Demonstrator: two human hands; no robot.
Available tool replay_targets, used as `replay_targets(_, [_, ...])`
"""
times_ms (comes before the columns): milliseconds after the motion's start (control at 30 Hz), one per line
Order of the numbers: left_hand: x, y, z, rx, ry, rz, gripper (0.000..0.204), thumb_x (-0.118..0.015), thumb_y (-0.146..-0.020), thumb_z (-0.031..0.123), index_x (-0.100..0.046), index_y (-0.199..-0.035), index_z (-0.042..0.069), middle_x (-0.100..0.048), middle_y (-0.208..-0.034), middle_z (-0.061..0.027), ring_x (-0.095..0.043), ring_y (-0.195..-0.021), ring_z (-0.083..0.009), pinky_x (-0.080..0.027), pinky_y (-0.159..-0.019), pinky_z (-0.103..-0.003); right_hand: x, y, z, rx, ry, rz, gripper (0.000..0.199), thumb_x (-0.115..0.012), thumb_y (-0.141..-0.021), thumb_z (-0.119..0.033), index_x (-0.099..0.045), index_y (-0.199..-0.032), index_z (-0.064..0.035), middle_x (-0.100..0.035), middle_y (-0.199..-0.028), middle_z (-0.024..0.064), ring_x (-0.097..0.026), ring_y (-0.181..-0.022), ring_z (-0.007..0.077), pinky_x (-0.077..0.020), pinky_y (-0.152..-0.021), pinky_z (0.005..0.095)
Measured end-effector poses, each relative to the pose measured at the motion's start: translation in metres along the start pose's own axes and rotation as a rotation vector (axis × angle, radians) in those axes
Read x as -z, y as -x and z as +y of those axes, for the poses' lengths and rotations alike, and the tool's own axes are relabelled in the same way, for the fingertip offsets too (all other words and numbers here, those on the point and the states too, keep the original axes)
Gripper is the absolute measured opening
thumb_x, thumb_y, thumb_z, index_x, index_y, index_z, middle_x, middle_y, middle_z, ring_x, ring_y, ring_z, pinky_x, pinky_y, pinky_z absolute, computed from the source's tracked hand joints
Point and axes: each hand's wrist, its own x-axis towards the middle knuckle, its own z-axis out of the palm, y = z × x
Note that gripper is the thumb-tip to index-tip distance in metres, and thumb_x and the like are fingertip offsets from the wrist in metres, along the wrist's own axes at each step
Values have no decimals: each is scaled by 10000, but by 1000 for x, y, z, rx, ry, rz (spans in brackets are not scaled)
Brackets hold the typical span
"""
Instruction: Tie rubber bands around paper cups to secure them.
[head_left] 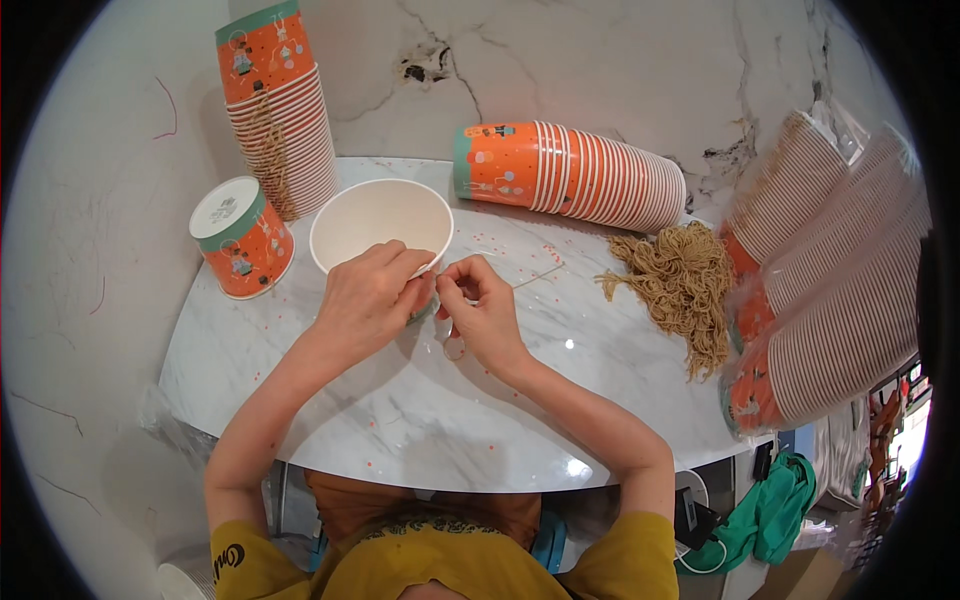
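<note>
A white-lined paper bucket stands on the table in front of me, its open mouth tilted toward me. My left hand grips its near rim, thumb and fingers closed around the edge. Right beside it, my right hand is closed in a pinch at the same rim. A thin pale strand sticks out to the right from behind that hand. Under the right hand shows a small ring-shaped piece with some red near it; its kind is mostly hidden. What the right fingertips pinch is too small to make out.
A tall stack of orange-and-green paper buckets and an upturned bucket stand left. Another stack lies at the back. A tan cord bundle and plastic-wrapped bucket stacks sit right. Small orange paper dots litter the marbled table.
</note>
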Motion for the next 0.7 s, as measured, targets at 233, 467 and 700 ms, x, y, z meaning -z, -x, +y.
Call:
replay_targets(233, [4, 0, -3, 27, 38, -36, 252, -686, -864, 42, -693, -1115, 43, -654, -907, -102, -659, -847, -290, -522, -708, -392, -1, 0, -2, -10, 5, -16, 135, -619, -986, -126, -566, -951, -7, -622, -814, 32, -597, -677, 72, -476, -496, 258])
replay_targets(467, [9, -1, 4, -36, 96, 123, 241, -671, -869, 20, -705, -1108, 19, -650, -910, -98, -650, -813, -261, -529, -676, -370, 2, 1, 3, -6, 76, -25, 99, -606, -995, -113, -575, -948, -32, -639, -840, 5, -601, -682, 45, -446, -508, 204])
replay_targets(700, [36, -2, 29, 188, 517, 49, 237, -638, -889, -35, -706, -1114, -5, -638, -912, -69, -627, -727, -123, -499, -619, -268, 8, 6, -27, 646, 319, -7, 89, -634, -922, 46, -568, -941, -11, -553, -840, 16, -510, -629, 37, -379, -523, 211])
